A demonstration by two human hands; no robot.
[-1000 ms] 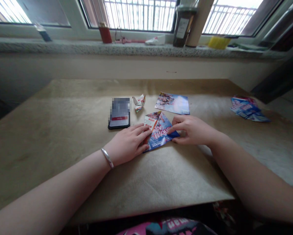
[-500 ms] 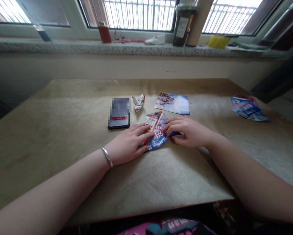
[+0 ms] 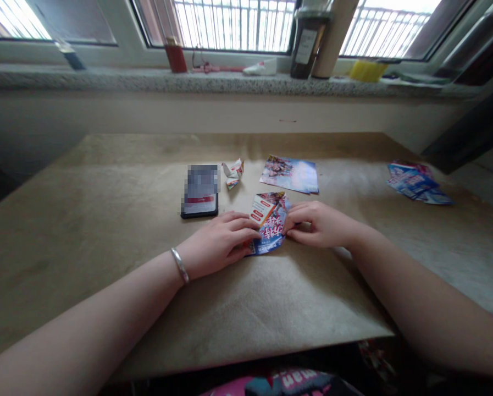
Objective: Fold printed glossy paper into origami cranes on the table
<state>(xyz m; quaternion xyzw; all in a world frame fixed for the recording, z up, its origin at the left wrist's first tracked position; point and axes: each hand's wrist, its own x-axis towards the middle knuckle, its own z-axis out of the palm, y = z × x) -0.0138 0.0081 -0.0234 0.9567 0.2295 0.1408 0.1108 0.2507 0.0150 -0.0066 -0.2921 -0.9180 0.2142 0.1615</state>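
Observation:
A colourful printed flyer (image 3: 271, 223), blue with red-and-white lettering and a white-and-orange panel, lies partly folded on the table in front of me. My left hand (image 3: 225, 239), with a silver bangle at the wrist, holds its left edge down; the fingers are bent a little over the paper. At the right edge, my right hand (image 3: 312, 224) pinches the flyer between thumb and fingers, its fingertips partly hidden. Just beyond, a small folded paper piece (image 3: 233, 174) stands beside a phone (image 3: 200, 190), whose screen is blurred out.
Light-blue printed sheets (image 3: 291, 174) lie behind the flyer. More blue-and-red flyers (image 3: 417, 181) are piled at the far right of the tan-covered table (image 3: 106, 236). On the stone windowsill (image 3: 230, 83) stand a dark jar (image 3: 308, 44), a red container (image 3: 175, 57) and a yellow item (image 3: 367, 70).
The flyer has shifted slightly right and its right part is now folded over, with no corner sticking out under my right hand. My right fingers have drawn together at its edge.

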